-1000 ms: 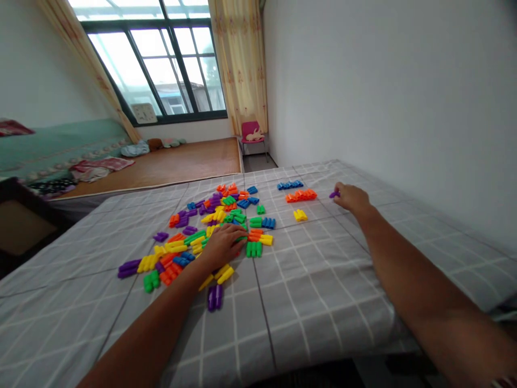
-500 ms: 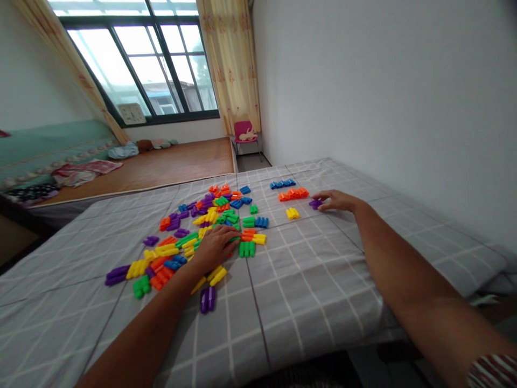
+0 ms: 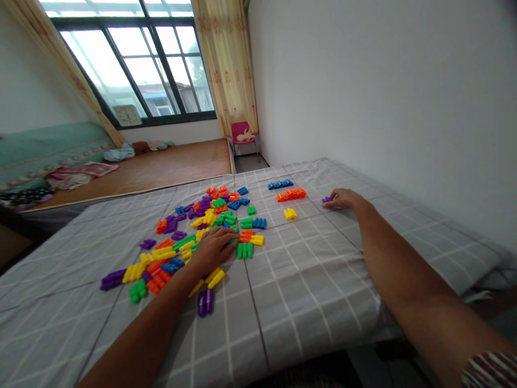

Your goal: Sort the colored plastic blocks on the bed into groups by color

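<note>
our left hand (image 3: 217, 245) rests on the mixed heap of plastic building pieces (image 3: 183, 250); we cannot tell whether its grip is clenched or released. right of it, beyond the yellow piece (image 3: 290, 214) and the orange row (image 3: 291, 194), our right hand (image 3: 343, 198) grasps a purple piece (image 3: 327, 199) at the checked cloth (image 3: 315, 258).

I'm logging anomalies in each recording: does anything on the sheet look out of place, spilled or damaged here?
Nothing stands out as spilled or damaged. The pile is jumbled, and a purple pair lies at its near side, but the blue row and orange row look orderly.
</note>
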Demonstrator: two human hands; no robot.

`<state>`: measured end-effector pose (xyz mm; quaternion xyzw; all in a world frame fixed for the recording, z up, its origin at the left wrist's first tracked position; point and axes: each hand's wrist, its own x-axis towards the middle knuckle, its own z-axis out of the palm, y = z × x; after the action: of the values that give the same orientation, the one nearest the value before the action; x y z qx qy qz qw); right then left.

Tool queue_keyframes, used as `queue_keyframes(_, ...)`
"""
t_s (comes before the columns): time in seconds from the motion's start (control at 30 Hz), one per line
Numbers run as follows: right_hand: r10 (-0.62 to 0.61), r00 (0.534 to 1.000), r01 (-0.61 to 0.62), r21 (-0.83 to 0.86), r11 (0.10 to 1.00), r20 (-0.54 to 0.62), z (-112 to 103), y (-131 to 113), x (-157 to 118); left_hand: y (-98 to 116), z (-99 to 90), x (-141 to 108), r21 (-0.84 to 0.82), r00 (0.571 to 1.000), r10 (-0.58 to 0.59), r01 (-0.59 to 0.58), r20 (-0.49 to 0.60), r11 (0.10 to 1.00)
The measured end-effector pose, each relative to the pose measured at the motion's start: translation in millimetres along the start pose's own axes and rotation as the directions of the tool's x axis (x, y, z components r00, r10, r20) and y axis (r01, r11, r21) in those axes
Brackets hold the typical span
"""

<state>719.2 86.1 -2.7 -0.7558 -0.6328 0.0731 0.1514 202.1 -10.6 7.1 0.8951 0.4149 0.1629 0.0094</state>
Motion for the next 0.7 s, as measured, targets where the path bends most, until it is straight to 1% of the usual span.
queue_keyframes(0.1,0.066,0.995,-0.059,-0.095,0.994,0.072,-1.9,-4.6,-2.0,1.5,-1.1,-0.7,0.016,1.0,0.011,-0.011,-0.008,1.0)
queue_keyframes(0.13,0.065,0.995,-0.057,-0.102,0.993,0.077,-2.1,-6.3,-2.8,1.8,-1.3,-1.0,0.02,1.0,0.011,-0.011,-0.012,1.0)
queue_keyframes(0.23,0.067,0.995,-0.059,-0.101,0.993,0.079,-0.7,-8.9,-4.0,2.0,-1.6,-1.4,0.029,0.999,-0.019,0.021,-0.044,0.999)
queue_keyframes(0.33,0.068,0.996,-0.062,-0.112,0.992,0.055,2.4,-7.3,-3.9,-0.1,-2.1,-1.6,0.036,0.99,-0.095,0.1,-0.107,0.994)
queue_keyframes(0.37,0.065,0.998,-0.062,-0.118,0.991,0.02,3.0,-7.3,-4.1,-1.5,-2.4,-1.8,0.043,0.984,-0.128,0.134,-0.124,0.99)
queue_keyframes(0.4,0.058,0.998,-0.062,-0.122,0.991,-0.039,3.2,-8.6,-4.6,-3.3,-2.9,-2.3,0.053,0.978,-0.16,0.168,-0.138,0.984)
queue_keyframes(0.47,0.018,0.979,-0.041,-0.109,0.993,-0.203,2.4,-17.7,-7.3,-7.9,-4.3,-4.2,0.08,0.963,-0.22,0.234,-0.153,0.969)
queue_keyframes(0.53,-0.071,0.936,0.051,-0.066,0.997,-0.346,1.1,-38.5,-12.9,-14.3,-5.7,-7.0,0.105,0.951,-0.267,0.284,-0.155,0.953)
queue_keyframes(0.57,-0.132,0.916,0.126,-0.041,0.991,-0.378,1.1,-53.4,-16.9,-18.0,-6.2,-8.6,0.112,0.946,-0.288,0.306,-0.151,0.946)
queue_keyframes(0.63,-0.292,0.885,0.315,0.003,0.949,-0.363,3.5,-90.4,-27.1,-26.4,-6.6,-11.7,0.122,0.933,-0.335,0.351,-0.132,0.928)
queue_keyframes(0.67,-0.386,0.864,0.414,0.02,0.91,-0.324,6.0,-111.1,-33.0,-30.7,-6.4,-13.0,0.125,0.924,-0.363,0.377,-0.122,0.918)
queue_keyframes(0.7,-0.485,0.833,0.512,0.037,0.858,-0.268,9.3,-132.3,-39.2,-34.7,-6.1,-14.1,0.129,0.913,-0.391,0.404,-0.114,0.906)
